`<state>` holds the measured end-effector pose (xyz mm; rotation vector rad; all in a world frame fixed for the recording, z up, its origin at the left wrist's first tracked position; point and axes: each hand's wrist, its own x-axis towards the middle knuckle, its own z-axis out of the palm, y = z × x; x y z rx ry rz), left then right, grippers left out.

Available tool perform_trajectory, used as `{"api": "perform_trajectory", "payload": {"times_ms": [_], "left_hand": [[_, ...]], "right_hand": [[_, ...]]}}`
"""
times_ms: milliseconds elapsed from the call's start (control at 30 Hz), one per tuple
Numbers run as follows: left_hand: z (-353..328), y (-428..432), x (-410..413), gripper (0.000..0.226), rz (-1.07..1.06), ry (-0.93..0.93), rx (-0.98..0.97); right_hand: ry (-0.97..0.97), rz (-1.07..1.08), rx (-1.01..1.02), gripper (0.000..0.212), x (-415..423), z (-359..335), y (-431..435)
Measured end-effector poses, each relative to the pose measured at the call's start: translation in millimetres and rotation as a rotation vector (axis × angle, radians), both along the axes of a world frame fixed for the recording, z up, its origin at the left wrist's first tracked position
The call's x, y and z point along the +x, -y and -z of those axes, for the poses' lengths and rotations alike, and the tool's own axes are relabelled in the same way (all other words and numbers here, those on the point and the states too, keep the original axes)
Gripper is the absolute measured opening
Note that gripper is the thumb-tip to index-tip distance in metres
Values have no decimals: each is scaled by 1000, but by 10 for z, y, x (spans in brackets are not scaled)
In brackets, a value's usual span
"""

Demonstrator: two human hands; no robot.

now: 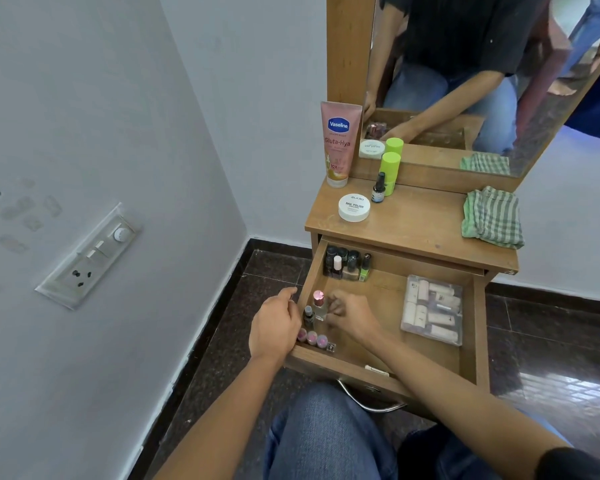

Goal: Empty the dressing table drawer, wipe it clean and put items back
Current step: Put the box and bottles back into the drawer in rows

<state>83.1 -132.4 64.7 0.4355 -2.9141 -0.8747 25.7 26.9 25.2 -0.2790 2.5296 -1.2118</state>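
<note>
The wooden drawer (426, 351) of the dressing table is pulled open. At its back left stands a cluster of nail polish bottles (349, 265). A clear plastic box (432, 313) of small tubes lies at its right. Near the front left stand a pink-capped bottle (318, 299), a grey-capped bottle (308, 315) and a row of pink-capped bottles (311, 337). My right hand (352, 317) is inside the drawer, its fingers curled round the pink-capped bottle. My left hand (274, 323) rests on the drawer's left wall, fingers curled over its edge.
On the table top (420, 223) stand a pink Vaseline tube (338, 143), a white nail polish jar (354, 207), a green bottle (389, 173), a small dark bottle (378, 188) and a folded green checked cloth (492, 218). A mirror (465, 74) rises behind. A wall lies left.
</note>
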Motion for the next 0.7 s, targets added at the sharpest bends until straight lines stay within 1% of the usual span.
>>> {"api": "perform_trajectory", "payload": {"times_ms": [100,233,300,333,467,567,700], "left_hand": [[13,2,-3,37,2,-1,0],[12,0,-4,37,4,5,-1],[10,-2,-5,37,5,6,-2],[7,-4,-7,37,6,7,-1],[9,-2,-7,37,6,9,2],[10,-2,2,37,6,6,5],[14,-2,-3,37,9,5,5]], "right_hand": [[10,-26,3,33,-6,39,28],[61,-45,-25,46,16,57,25],[41,-64,4,52,23,67,29],[17,-82,29,52,27,72,41],[-84,-139,105,40,40,61,139],[-139,-153,136,41,34,65,200],[-137,-134,127,45,13,114,249]]}}
